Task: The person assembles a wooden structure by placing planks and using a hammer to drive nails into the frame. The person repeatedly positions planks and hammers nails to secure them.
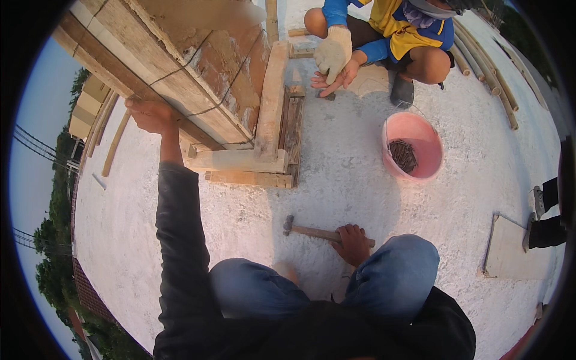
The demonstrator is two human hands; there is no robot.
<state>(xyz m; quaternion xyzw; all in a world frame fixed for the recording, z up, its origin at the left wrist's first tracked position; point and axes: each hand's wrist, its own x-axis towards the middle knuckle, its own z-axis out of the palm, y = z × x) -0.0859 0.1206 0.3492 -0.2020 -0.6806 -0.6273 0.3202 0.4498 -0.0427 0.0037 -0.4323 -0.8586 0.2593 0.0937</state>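
While the right hand [353,243] rests low on the pale concrete floor [252,222], its grip is closed around the wooden handle of the hammer [312,231], near the handle's far end beside the right knee. The hammer lies flat, its long axis running left to right, with the metal head pointing to the person's left, toward the middle of the floor. Up and to the left, well apart from the hammer, the left hand [150,115] is stretched out with its fingers curled against the edge of the slanted timber formwork [180,72]; whether it clasps the board or merely presses on it I cannot tell. Wooden braces [258,159] sit at the formwork's foot, between the two hands. A pink bucket of nails [413,147] stands to the right, nearer the crouching co-worker's gloved hand [333,51].
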